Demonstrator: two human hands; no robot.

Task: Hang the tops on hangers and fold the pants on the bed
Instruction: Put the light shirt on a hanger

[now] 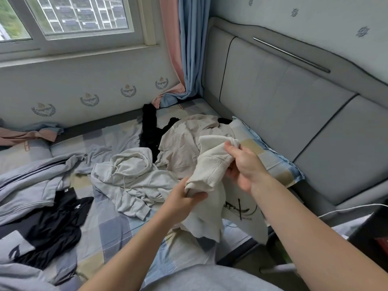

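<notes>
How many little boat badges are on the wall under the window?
4. Below the window sill, in a row: far-left badge, second badge, third badge, and last badge beside the curtain. More may hide behind it.

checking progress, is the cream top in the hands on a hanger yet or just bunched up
Bunched up, not hung. The left hand and right hand grip the cream top by its ribbed part; the rest hangs crumpled.
</notes>
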